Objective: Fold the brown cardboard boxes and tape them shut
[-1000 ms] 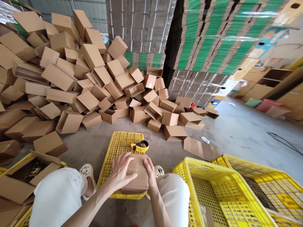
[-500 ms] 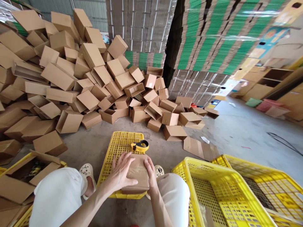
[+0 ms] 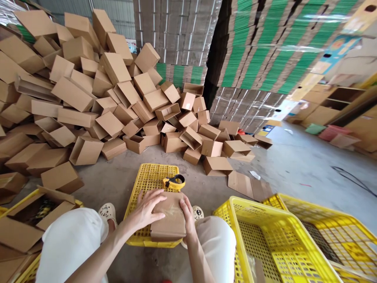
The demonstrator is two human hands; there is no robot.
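A small closed cardboard box (image 3: 169, 220), with strips of clear tape on its top, rests on an upturned yellow plastic crate (image 3: 149, 177) between my knees. My right hand (image 3: 187, 214) grips the box along its right side, fingers over the top edge. At the left upper edge of the box lies my left hand (image 3: 149, 208), fingers stretched out and thumb apart, touching the cardboard without wrapping round it. Just beyond the box, a yellow and black tape dispenser (image 3: 174, 182) sits on the crate.
A large heap of cardboard boxes (image 3: 114, 106) spreads ahead. To my right stand yellow crates (image 3: 235, 212), the nearest with a box inside. An open carton (image 3: 22, 232) with dark contents is at my left. Tall stacks of flattened cardboard (image 3: 259, 47) rise behind.
My left hand has slid slightly left across the box, its thumb drawing back from the middle of the top. My right hand and the box have barely moved.
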